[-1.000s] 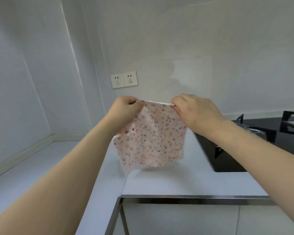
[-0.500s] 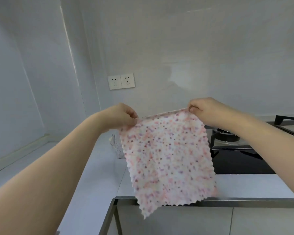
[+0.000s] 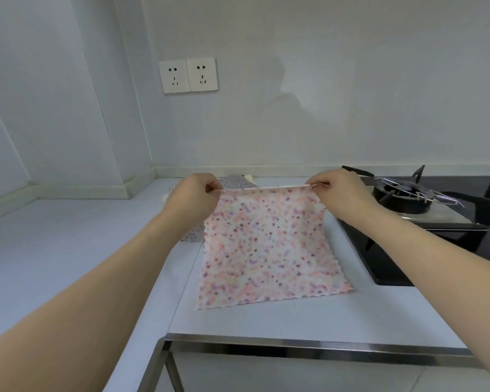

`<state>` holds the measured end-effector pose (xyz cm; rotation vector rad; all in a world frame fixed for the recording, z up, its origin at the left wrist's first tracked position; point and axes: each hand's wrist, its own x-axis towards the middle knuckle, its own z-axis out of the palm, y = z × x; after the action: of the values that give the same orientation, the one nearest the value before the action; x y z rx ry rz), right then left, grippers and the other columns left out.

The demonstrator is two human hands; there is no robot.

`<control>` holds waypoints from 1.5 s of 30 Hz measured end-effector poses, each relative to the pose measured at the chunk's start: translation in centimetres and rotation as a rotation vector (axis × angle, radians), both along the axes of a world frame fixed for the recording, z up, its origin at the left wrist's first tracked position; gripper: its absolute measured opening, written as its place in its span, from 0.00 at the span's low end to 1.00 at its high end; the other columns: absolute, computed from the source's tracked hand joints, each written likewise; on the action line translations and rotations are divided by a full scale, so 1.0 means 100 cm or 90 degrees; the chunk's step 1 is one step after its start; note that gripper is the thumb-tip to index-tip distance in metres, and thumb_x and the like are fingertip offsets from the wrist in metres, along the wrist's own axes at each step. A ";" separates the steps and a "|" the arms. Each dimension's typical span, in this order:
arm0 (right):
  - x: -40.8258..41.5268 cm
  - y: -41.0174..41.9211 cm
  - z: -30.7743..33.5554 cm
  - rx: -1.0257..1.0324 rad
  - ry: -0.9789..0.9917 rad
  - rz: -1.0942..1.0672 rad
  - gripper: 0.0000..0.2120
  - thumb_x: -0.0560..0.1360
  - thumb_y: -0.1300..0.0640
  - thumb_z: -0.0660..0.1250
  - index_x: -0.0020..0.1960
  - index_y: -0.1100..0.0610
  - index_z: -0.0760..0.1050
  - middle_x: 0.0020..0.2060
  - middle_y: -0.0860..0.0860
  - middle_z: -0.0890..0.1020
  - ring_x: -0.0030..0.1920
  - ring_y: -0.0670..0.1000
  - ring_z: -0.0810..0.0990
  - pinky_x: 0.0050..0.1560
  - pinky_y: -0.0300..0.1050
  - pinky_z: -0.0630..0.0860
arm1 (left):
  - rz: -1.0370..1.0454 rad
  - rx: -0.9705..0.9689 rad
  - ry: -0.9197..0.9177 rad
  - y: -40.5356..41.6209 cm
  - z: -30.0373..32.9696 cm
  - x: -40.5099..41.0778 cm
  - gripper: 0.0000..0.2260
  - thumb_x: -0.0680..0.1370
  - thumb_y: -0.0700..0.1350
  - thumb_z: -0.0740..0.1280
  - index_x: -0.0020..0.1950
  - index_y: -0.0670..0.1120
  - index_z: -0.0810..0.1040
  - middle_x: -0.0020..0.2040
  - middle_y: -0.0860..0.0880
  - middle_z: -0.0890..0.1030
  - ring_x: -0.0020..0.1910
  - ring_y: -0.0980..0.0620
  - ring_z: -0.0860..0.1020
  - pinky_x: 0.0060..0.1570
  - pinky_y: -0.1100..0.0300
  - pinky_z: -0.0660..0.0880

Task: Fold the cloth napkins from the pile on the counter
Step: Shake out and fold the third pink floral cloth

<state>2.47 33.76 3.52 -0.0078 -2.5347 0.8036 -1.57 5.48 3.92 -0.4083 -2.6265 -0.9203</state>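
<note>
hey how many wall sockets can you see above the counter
2. The left socket and the right socket sit side by side on the back wall, above and left of the hands. None looks hidden, though the wall runs beyond the frame.

Right: black glass gas hob (image 3: 385, 264) with raised burner grate (image 3: 408, 196) blocks that side | Centre: pink speckled cloth napkin (image 3: 266, 247) stretched between 2 hands | Behind left: pile of speckled napkins (image 3: 236, 182) against the wall | Left: bare white counter (image 3: 68, 250), open passage | Front: bare strip before metal edge (image 3: 309, 346)
</note>
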 end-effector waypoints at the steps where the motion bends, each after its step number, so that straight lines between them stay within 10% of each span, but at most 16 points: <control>1: 0.004 -0.001 0.000 -0.002 0.003 0.012 0.13 0.78 0.61 0.61 0.54 0.53 0.82 0.54 0.48 0.83 0.51 0.46 0.78 0.54 0.39 0.71 | -0.014 0.004 0.018 0.000 0.002 0.005 0.06 0.77 0.43 0.64 0.44 0.53 0.78 0.39 0.58 0.78 0.41 0.52 0.78 0.39 0.60 0.72; 26: 0.123 -0.007 -0.083 0.189 -0.090 0.115 0.15 0.73 0.44 0.67 0.58 0.46 0.78 0.56 0.43 0.76 0.59 0.47 0.73 0.62 0.49 0.68 | -0.245 -0.260 0.137 -0.030 -0.079 0.116 0.13 0.79 0.53 0.58 0.49 0.49 0.79 0.44 0.53 0.78 0.43 0.54 0.73 0.45 0.59 0.73; 30: 0.119 -0.005 -0.084 0.186 -0.108 0.110 0.19 0.73 0.41 0.68 0.61 0.48 0.76 0.54 0.42 0.74 0.58 0.47 0.72 0.61 0.50 0.68 | -0.139 -0.041 0.007 -0.023 -0.077 0.116 0.06 0.82 0.45 0.60 0.47 0.49 0.74 0.42 0.51 0.78 0.42 0.51 0.74 0.45 0.57 0.72; 36: 0.120 -0.001 -0.083 -0.025 -0.064 0.100 0.06 0.77 0.55 0.67 0.52 0.52 0.80 0.47 0.43 0.81 0.45 0.39 0.76 0.44 0.33 0.68 | -0.112 -0.045 0.016 -0.022 -0.076 0.118 0.06 0.83 0.46 0.56 0.49 0.50 0.71 0.41 0.48 0.77 0.41 0.47 0.74 0.44 0.51 0.72; 45: 0.127 -0.001 -0.074 -0.225 -0.021 0.075 0.05 0.77 0.55 0.67 0.47 0.56 0.79 0.42 0.49 0.83 0.44 0.48 0.80 0.44 0.43 0.73 | -0.102 -0.128 0.103 -0.020 -0.066 0.125 0.07 0.81 0.55 0.58 0.50 0.53 0.69 0.43 0.50 0.78 0.43 0.47 0.74 0.43 0.51 0.70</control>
<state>15.15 33.68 -3.92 0.0129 -2.4076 1.2973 10.95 3.51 -2.70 -0.7212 -2.5726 -0.6390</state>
